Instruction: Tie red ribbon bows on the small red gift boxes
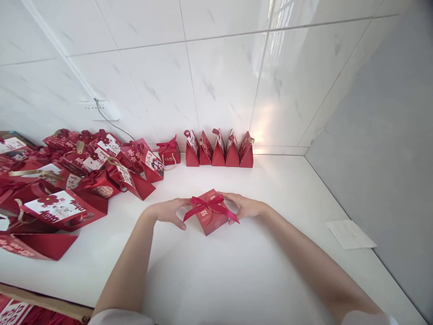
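Observation:
A red gift box [212,224] with gold lettering and a dark pink ribbon bow [207,204] sits in front of me, its corners turned toward and away from me. My left hand [171,211] curves around its left side, fingertips at the far edge and thumb by the hanging ribbon tail. On the other side, my right hand [246,206] grips the box, fingers along the back edge and thumb low beside the right ribbon tail. The fingertips of both hands are partly hidden behind the box and ribbon.
Several upright triangular red boxes [219,155] stand in a row against the tiled wall, beside a ribboned red box [169,155]. A heap of red gift boxes [98,158] covers the left. A white paper [351,234] lies right; a carton [43,300] is lower left.

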